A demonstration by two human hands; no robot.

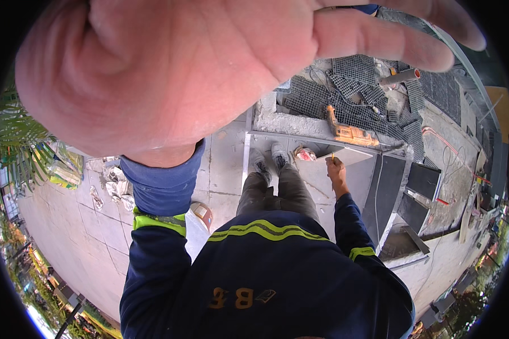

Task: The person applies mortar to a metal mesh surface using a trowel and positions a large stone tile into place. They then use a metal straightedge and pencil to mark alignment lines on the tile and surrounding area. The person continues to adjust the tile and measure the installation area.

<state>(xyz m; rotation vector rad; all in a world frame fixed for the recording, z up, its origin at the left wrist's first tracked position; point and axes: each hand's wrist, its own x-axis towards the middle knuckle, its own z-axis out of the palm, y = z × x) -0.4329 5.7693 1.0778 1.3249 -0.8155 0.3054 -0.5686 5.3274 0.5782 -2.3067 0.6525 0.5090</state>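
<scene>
My left hand [192, 68] is raised close to the camera, palm showing and fingers stretched out toward the right, with nothing in it. It covers much of the upper part of the view. Lower and to the right, my right hand [337, 172] is closed around a thin yellow pencil-like stick [332, 156]. That hand is at the left end of a light grey tile [350, 157], beside a low concrete ledge. Just beyond the tile, an orange power drill [353, 134] with a long bit lies on the ledge.
Black grid matting [353, 70] and a pipe [400, 77] lie past the ledge. A crumpled red-and-white bag [305, 153] sits near my shoes [268, 162]. Dark panels [423, 181] stand at right. A bucket [201, 214] is by my left arm; rags [119, 185] lie farther left.
</scene>
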